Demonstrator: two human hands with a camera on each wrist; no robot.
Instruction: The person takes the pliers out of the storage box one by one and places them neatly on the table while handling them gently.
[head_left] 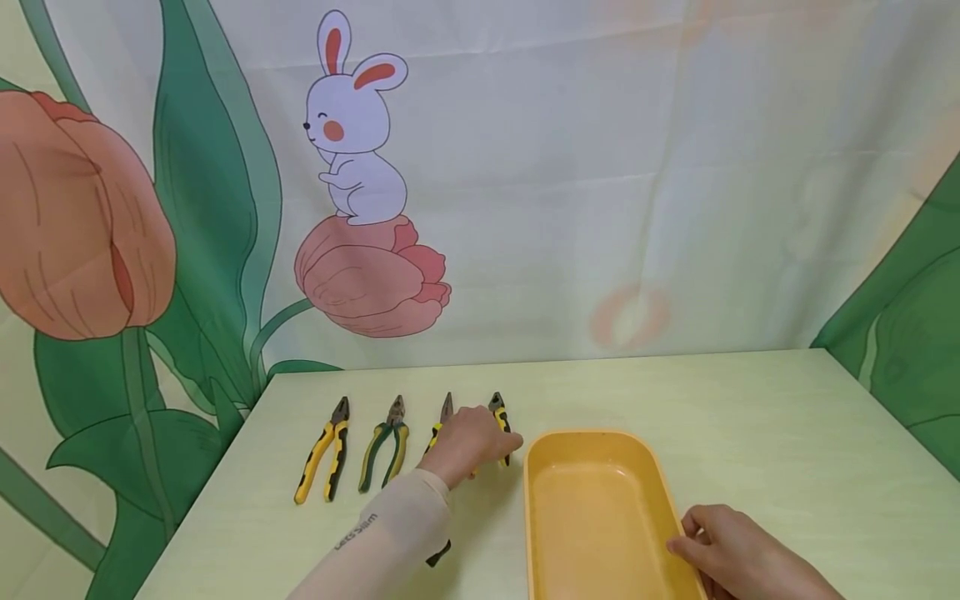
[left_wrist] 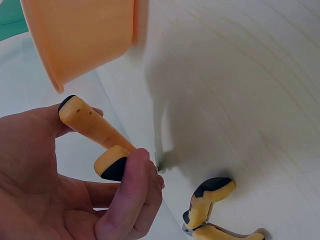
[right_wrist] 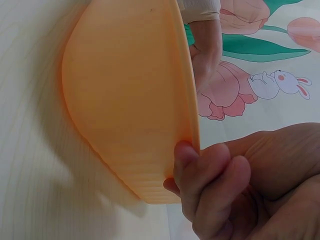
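Note:
My left hand (head_left: 472, 440) grips a pair of pliers (left_wrist: 90, 122) with yellow and black handles, fingers curled round the handles. Its dark jaws show beyond the hand in the head view. Just left of it, needle-nose pliers (head_left: 447, 407) are partly hidden by the hand. A yellow-orange plastic tray (head_left: 527, 508) stands to the right of these tools. On the tray's right side, my right hand (head_left: 738, 546) pinches the rim between thumb and fingers, as the right wrist view shows.
Farther left lie green-handled pliers (head_left: 386, 446) and yellow-and-black pliers (head_left: 337, 450), jaws pointing away. A small black piece (head_left: 438, 553) shows beside the left sleeve. Behind the pale table (head_left: 787, 433) hangs a printed cloth (head_left: 540, 208) with a rabbit and tulips.

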